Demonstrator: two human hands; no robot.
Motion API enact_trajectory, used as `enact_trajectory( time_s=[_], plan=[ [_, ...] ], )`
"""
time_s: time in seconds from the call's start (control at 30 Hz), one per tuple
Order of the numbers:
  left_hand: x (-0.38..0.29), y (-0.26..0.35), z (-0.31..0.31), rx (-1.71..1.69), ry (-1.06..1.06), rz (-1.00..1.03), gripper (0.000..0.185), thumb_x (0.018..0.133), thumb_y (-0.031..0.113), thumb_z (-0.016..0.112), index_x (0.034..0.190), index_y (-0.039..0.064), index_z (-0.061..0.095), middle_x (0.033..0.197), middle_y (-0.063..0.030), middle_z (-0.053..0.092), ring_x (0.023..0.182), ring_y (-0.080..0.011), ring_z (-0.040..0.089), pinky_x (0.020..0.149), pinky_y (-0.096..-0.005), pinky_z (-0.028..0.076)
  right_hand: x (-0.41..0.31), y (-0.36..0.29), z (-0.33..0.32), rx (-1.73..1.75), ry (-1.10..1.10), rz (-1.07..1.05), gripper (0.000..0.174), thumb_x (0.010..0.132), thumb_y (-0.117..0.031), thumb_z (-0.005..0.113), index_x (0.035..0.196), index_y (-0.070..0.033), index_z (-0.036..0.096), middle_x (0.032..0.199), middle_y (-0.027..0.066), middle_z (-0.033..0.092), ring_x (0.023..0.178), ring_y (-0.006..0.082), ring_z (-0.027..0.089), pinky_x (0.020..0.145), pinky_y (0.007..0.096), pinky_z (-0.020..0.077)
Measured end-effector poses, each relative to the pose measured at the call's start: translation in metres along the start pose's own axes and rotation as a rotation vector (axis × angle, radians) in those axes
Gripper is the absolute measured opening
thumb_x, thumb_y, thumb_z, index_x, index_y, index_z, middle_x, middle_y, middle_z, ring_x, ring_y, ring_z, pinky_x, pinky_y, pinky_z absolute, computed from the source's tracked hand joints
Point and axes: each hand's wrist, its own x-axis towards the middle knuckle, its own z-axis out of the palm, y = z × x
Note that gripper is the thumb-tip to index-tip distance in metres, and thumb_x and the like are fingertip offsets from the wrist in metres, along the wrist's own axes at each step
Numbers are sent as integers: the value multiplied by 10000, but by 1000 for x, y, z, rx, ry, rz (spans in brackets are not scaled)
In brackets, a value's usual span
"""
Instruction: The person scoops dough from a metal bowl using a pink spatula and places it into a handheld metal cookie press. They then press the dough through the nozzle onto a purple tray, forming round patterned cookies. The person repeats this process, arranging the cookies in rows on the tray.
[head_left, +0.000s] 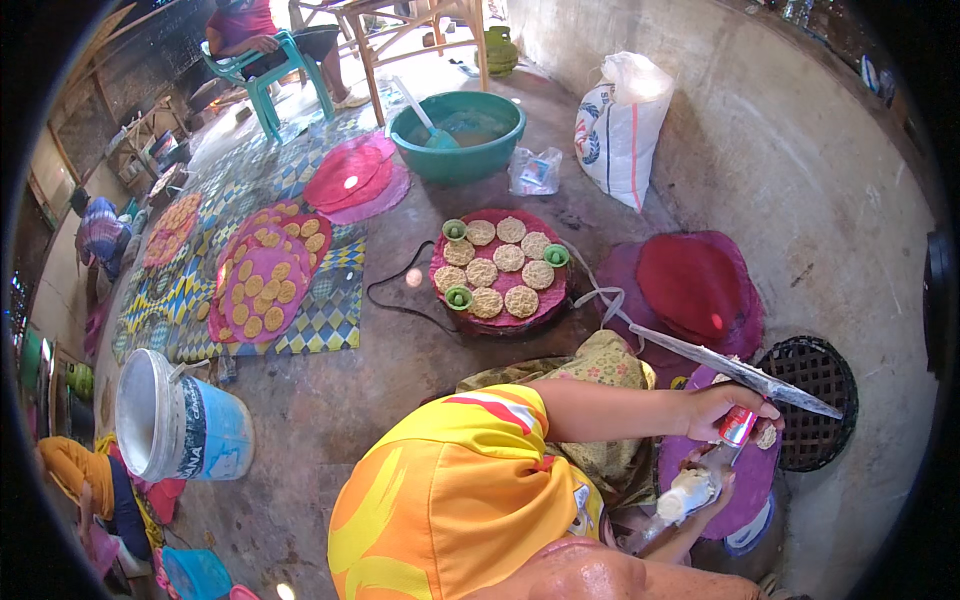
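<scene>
My left hand (716, 411) is closed around the red-labelled end of a clear bottle (724, 455). My right hand (721, 491) grips the bottle lower down, partly hidden behind it. A whitish cylinder with pale dough (681, 495) sits at the bottle's lower end; I cannot tell how they join. Just past my left fingers runs a long flat stick (735, 373) with a cloth strap at its far-left end. Beneath both hands lies a purple round mat (720, 517), with bits of pale dough (766, 436) near its edge.
A pink mat with round noodle-like cakes (510, 259) and green cups (556, 255) lies ahead. Red mats (686, 277) and a black lattice basket (806, 375) are near the wall. A green basin (457, 169), white sack (622, 142) and bucket (217, 427) stand around; other people sit at left.
</scene>
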Motion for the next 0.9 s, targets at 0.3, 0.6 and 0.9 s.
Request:
enact_trajectory(
  time_s=[0.3, 0.6, 0.9],
  plan=[
    [-10, 20, -26, 1320, 16, 410, 287, 637, 141, 681, 840, -9, 544, 748, -140, 593, 692, -209, 574, 624, -348, 444, 13, -21, 14, -143, 120, -284, 609, 832, -430, 490, 1175, 64, 396, 1004, 168, 537, 916, 267, 534, 789, 360, 435],
    [-8, -6, -26, 1848, -59, 636, 263, 568, 235, 631, 732, 53, 533, 739, -99, 528, 775, -277, 532, 751, -389, 346, 2, -17, 43, -664, 477, -738, 590, 840, -381, 495, 1202, 70, 377, 1045, 178, 527, 956, 272, 523, 816, 372, 428],
    [-10, 4, -21, 2212, -415, 641, 168, 610, 227, 569, 708, 91, 564, 741, -40, 540, 770, -199, 538, 780, -374, 328, -27, -16, 63, -987, 791, -1002, 575, 848, -331, 500, 1230, 75, 357, 1086, 188, 517, 997, 278, 511, 843, 383, 421]
  ],
)
